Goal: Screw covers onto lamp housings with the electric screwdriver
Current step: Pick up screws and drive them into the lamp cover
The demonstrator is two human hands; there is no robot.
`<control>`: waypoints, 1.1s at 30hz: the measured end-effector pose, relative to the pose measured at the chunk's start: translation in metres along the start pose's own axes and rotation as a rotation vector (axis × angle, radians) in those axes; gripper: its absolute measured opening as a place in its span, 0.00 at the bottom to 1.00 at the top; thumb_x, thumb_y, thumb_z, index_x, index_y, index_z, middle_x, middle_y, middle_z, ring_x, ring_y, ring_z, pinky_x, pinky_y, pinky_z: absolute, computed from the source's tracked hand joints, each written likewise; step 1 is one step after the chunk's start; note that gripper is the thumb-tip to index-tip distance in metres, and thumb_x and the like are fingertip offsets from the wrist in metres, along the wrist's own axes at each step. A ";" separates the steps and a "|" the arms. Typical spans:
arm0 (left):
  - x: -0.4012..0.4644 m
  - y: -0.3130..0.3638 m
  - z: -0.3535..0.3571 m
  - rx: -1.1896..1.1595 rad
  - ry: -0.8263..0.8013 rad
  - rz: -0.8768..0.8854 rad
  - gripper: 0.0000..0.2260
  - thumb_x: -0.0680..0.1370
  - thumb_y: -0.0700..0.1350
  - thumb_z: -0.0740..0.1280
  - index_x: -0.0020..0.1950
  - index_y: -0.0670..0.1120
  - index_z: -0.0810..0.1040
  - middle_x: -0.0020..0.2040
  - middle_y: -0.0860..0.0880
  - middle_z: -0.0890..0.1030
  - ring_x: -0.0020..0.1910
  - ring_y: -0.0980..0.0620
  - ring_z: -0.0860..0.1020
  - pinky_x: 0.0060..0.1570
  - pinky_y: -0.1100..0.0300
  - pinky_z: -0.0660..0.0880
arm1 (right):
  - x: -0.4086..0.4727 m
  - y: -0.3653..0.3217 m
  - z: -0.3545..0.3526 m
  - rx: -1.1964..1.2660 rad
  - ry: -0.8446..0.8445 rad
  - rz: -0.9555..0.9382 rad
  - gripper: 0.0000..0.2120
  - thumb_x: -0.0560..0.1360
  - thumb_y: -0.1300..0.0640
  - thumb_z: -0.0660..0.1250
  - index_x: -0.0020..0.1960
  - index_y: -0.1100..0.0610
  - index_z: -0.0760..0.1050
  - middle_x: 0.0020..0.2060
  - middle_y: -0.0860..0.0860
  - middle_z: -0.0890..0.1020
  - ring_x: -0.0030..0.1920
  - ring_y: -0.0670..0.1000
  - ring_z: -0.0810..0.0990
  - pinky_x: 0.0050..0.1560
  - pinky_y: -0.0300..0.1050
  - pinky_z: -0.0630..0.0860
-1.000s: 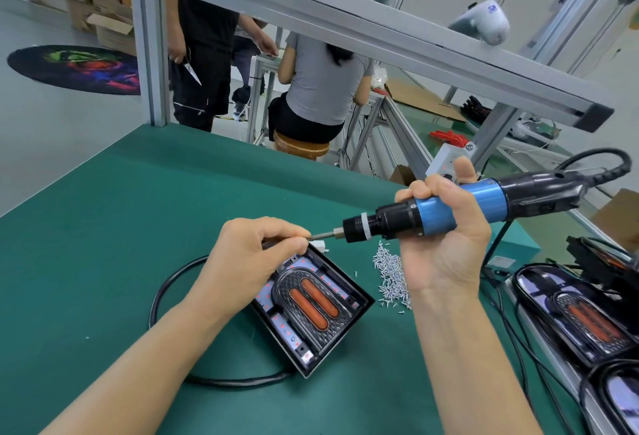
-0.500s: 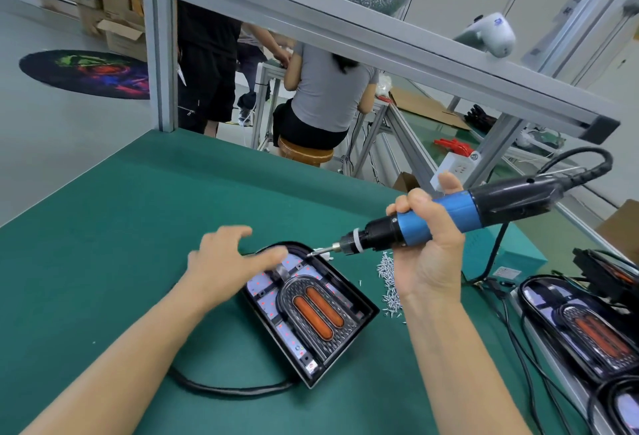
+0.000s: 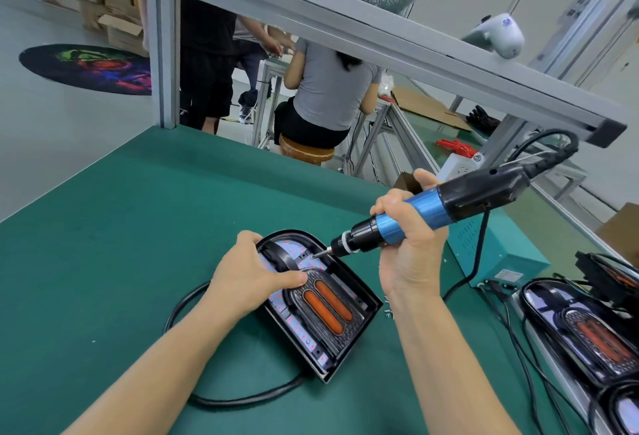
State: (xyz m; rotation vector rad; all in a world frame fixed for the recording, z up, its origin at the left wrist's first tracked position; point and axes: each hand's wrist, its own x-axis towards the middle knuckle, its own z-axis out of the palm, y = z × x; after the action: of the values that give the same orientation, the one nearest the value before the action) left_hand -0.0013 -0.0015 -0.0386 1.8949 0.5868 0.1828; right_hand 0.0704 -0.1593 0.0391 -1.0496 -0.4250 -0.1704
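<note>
Head cam: my left hand [image 3: 252,281] is gripping the rounded end of the lamp housing [image 3: 325,306], thumb across the cover, pinning it flat on the green counter [image 3: 103,244]. My right hand [image 3: 409,248] is wrapped tight round the blue electric screwdriver [image 3: 425,215], held at a slant with the bit tip down on the cover near the curved top. The housing's black cable [image 3: 242,398] loops out on my side. More lamp housings [image 3: 587,327] are lined up at the right edge, just beside a teal box [image 3: 501,248].

Left hand [image 3: 254,277] steadies lamp housing [image 3: 320,303] on green desk [image 3: 103,244]; right hand [image 3: 411,244] grips electric screwdriver [image 3: 425,211], bit on cover.
</note>
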 end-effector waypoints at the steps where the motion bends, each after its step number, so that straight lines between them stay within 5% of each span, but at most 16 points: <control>1: -0.001 0.000 0.001 -0.034 -0.003 0.017 0.34 0.60 0.55 0.81 0.56 0.50 0.65 0.49 0.58 0.74 0.49 0.55 0.73 0.43 0.58 0.68 | 0.000 -0.001 0.000 0.004 -0.002 0.001 0.22 0.66 0.68 0.67 0.56 0.51 0.71 0.30 0.48 0.75 0.34 0.50 0.75 0.44 0.43 0.76; 33: -0.005 0.008 0.007 0.005 0.008 0.078 0.37 0.62 0.56 0.79 0.62 0.48 0.64 0.52 0.52 0.76 0.50 0.50 0.75 0.43 0.57 0.69 | 0.004 -0.004 0.011 -0.044 -0.024 -0.027 0.21 0.65 0.69 0.67 0.54 0.52 0.72 0.30 0.48 0.74 0.35 0.51 0.74 0.46 0.46 0.75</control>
State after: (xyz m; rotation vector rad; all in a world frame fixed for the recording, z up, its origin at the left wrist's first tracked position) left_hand -0.0005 -0.0117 -0.0332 1.9240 0.5196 0.2395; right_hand 0.0698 -0.1512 0.0484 -1.0904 -0.4584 -0.1919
